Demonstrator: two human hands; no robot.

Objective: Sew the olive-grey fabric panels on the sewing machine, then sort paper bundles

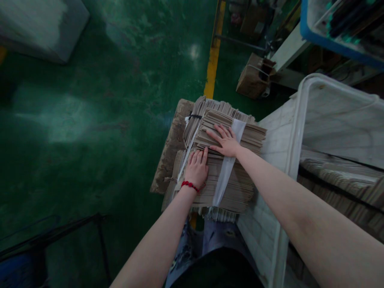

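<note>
A thick bundle of flat brown cardboard pieces (232,182) lies in front of me, with a white strap (223,184) across it. My right hand (224,141) rests on its upper part with the fingers spread, touching the strap. Lower and to the left, my left hand (196,170), with a red bracelet (190,185) at the wrist, lies flat on the cardboard's left side. Further cardboard bundles show beneath and behind, one with a dark tie (195,116). They sit on a worn brown board or block (171,154), mostly covered.
Close on the right stands a large white bin (271,138) holding strapped cardboard stacks (348,180). A brown carton (253,78) is on the green floor (90,120) beyond, near a yellow line (213,64). A blue-edged tray (312,36) is at upper right, a dark metal frame (100,240) at lower left.
</note>
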